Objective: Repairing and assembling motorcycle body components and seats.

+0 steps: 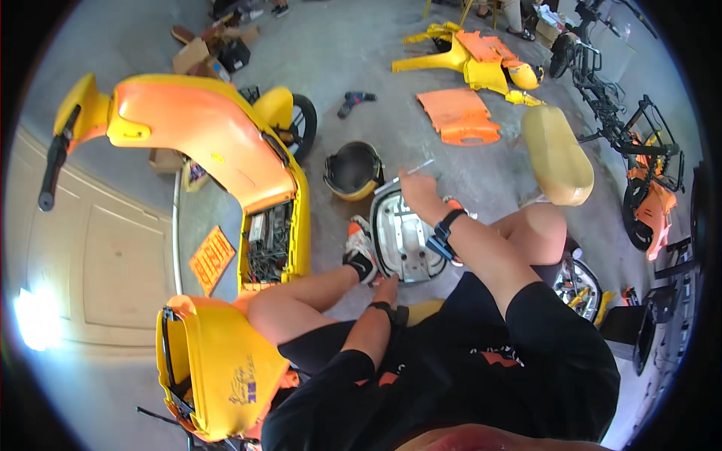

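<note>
An oval seat pan (416, 239), pale metal with a dark rim, lies underside up on the floor between my feet. My right hand (423, 197) is closed round a thin silver rod-like tool (423, 164) at the pan's far edge. The tool slants across that rim; its exact kind is unclear. At the near rim my left hand (386, 290) has its fingers closed on the pan's edge, partly hidden by the wrist. Just beyond the pan sits an upturned yellow helmet (353, 171) with a black inside.
On the left stands a yellow-orange scooter (218, 143) with its inner wiring exposed. A cordless drill (355, 103) lies farther off. Orange panels (460, 114), a tan seat (556, 154) and a bare scooter frame (613, 113) are on the right. Another person's foot (520, 34) shows at the top.
</note>
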The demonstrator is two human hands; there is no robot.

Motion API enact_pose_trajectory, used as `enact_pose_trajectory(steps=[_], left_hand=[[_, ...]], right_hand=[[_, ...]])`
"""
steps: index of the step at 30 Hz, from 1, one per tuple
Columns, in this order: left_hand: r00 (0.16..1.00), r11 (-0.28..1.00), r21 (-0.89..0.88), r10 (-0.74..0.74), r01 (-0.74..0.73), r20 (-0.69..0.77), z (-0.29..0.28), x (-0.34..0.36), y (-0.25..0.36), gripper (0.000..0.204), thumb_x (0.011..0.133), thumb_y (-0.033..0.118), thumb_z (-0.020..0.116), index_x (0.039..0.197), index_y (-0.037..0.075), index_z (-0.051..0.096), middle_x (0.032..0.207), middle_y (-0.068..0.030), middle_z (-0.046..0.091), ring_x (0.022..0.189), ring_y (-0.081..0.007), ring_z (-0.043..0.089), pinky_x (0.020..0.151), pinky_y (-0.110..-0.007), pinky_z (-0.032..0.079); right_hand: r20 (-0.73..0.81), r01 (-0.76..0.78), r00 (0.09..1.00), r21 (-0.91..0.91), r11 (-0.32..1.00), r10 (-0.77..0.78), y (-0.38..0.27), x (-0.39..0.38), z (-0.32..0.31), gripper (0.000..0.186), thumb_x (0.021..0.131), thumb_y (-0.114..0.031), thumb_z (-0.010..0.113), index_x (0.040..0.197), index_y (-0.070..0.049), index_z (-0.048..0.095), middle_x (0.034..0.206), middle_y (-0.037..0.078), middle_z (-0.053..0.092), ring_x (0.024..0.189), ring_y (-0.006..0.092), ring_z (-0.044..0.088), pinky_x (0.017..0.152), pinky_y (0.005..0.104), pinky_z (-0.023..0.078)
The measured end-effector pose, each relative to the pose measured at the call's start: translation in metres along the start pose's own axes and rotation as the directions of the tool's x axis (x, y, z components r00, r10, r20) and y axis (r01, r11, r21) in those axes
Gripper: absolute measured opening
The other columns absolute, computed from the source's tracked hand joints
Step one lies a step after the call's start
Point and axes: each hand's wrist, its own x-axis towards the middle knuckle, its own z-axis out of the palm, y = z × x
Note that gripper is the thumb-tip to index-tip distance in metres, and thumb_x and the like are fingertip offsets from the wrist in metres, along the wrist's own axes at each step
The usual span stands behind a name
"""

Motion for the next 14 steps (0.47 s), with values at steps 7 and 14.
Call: enact_pose_trajectory(steps=[7,14], left_hand=[[0.899,0.968,0.245,-0.163,0.064,0.407,-0.018,0.052,-0.019,0.021,0.079,0.022,0.064,0.068,0.008,0.052,0.050,-0.0029,0.047,0.041,-0.0142,0.046,0.035,-0.032,0.033],[0.377,0.496,0.282,0.101,-0.821,0.921,-0.055,0.072,-0.043,0.046,0.087,0.030,0.061,0.128,0.009,0.060,0.104,-0.0095,0.070,0.095,-0.0177,0.066,0.082,-0.032,0.050]], right_hand=[[0.330,-0.153,0.941,0.227,0.962,0.072,0.012,-0.008,-0.026,0.040,0.090,-0.031,0.049,0.117,-0.001,0.052,0.097,0.022,0.068,0.094,0.0387,0.065,0.080,0.0519,0.050],[0.486,-0.192,0.868,0.143,0.971,0.100,-0.013,-0.029,-0.052,0.068,0.094,-0.057,0.034,0.108,0.000,0.069,0.112,0.025,0.065,0.105,0.0411,0.062,0.092,0.0492,0.047]])
